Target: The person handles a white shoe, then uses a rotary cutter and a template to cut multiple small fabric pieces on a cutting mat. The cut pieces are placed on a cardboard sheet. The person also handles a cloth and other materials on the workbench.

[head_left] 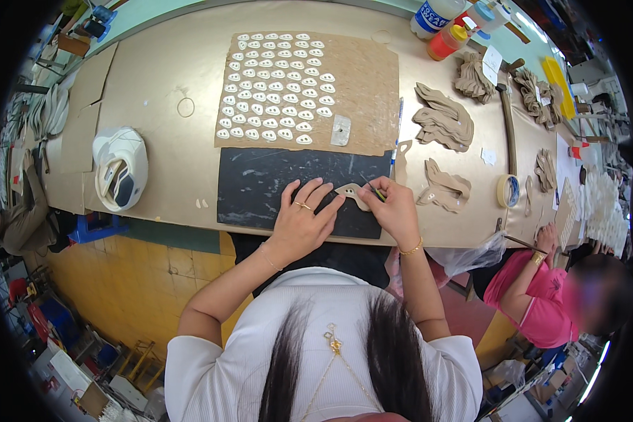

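Observation:
On the black work mat (pixel 260 186) lies a curved tan shoe-upper piece (pixel 359 197) with a small white holed patch on it. My left hand (pixel 301 216) rests on the mat with fingers spread, its index fingertip touching the left part of this piece. At the piece's right end, my right hand (pixel 396 213) is closed in a pinch round a thin dark pen-like tool (pixel 379 193) with a yellow-green part; its exact kind is too small to tell. Beyond the mat, a brown sheet (pixel 362 77) carries rows of small white holed patches (pixel 271 86).
Stacks of tan pieces (pixel 443 116) and a tape roll (pixel 507 190) lie to the right, beside a hammer (pixel 508 133). Bottles (pixel 448 42) stand at the back. A white shoe (pixel 120 169) sits at left. A co-worker in pink (pixel 534 295) works at far right.

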Motion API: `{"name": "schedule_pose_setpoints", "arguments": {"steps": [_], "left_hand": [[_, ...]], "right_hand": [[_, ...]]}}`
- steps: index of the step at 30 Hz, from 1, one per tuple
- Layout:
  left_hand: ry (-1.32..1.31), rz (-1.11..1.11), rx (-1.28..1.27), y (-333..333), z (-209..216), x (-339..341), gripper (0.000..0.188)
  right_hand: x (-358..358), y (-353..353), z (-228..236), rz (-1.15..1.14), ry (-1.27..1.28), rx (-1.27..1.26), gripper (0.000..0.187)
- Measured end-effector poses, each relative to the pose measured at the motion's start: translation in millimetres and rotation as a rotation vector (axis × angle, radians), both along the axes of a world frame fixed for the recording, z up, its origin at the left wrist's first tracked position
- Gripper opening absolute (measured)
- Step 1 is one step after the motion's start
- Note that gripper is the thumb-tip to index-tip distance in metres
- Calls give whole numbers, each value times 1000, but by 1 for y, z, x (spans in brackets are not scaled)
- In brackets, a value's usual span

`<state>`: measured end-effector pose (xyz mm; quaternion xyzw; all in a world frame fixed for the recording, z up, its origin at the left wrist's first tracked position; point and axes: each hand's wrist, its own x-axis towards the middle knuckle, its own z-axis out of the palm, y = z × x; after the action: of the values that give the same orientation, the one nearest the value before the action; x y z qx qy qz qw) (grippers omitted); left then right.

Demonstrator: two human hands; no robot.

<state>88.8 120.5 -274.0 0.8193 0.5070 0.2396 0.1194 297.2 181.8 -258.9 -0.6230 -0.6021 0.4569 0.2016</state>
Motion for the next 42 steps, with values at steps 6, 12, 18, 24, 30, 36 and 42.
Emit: {"name": "schedule_pose_setpoints", "arguments": {"steps": [6, 12, 18, 24, 30, 36, 42], "left_hand": [[9, 5, -8, 0, -2, 0, 42], [13, 8, -15, 0, -2, 1, 43], [20, 6, -18, 0, -3, 2, 43], [30, 18, -23, -1, -2, 0, 45], [63, 5, -25, 6, 2, 3, 47], [157, -32, -18, 10, 10, 10, 45], [265, -92, 12, 14, 13, 11, 41]], "right_hand": [[-3, 1, 3, 35, -79, 36, 30], [-3, 0, 1, 27, -80, 71, 26], [-3, -1, 1, 25, -81, 72, 24], [-8, 0, 3, 45, -131, 68, 27], [-7, -6, -5, -2, -71, 107, 30], [-3, -6, -2, 18, -110, 152, 28], [-1, -7, 7, 80, -153, 132, 35]]}}
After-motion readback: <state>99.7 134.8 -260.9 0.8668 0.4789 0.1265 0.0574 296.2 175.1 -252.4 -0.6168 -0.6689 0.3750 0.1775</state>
